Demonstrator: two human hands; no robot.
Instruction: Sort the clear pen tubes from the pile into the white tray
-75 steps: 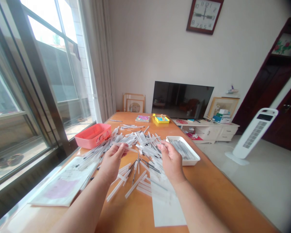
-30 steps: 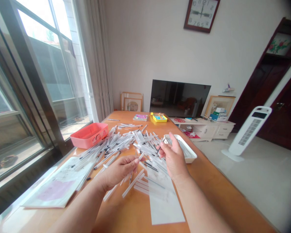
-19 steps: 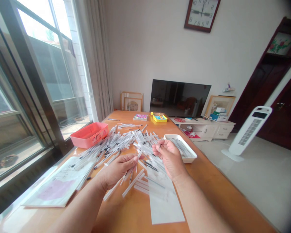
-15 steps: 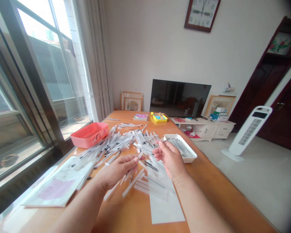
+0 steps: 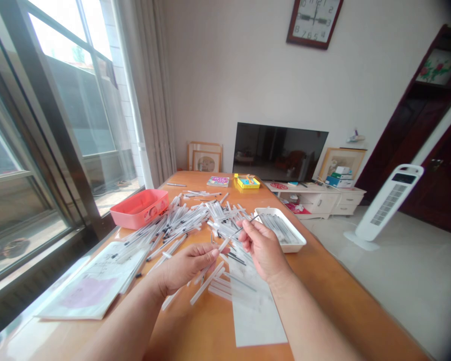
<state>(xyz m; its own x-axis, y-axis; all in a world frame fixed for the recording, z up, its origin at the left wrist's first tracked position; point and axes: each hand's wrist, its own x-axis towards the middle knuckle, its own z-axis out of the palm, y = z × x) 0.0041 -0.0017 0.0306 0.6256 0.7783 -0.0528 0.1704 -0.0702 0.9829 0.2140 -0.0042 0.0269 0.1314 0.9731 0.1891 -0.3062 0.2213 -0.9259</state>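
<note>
Further out of your right hand now, a thin dark refill angled toward the white tray, pinched between fingertips. Your left hand held a clear plastic tube in a narrow grip. Only some tubes lay sorted in that tray (most stayed loose), leaving a large heap across the orange desk.

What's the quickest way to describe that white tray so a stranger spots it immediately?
Find the long orange table below the dark television. Near its right edge, beside the person's right hand, sits a white rectangular tray. Its thin clear tubes lie neatly side by side, unlike the loose heap next to it.
</note>
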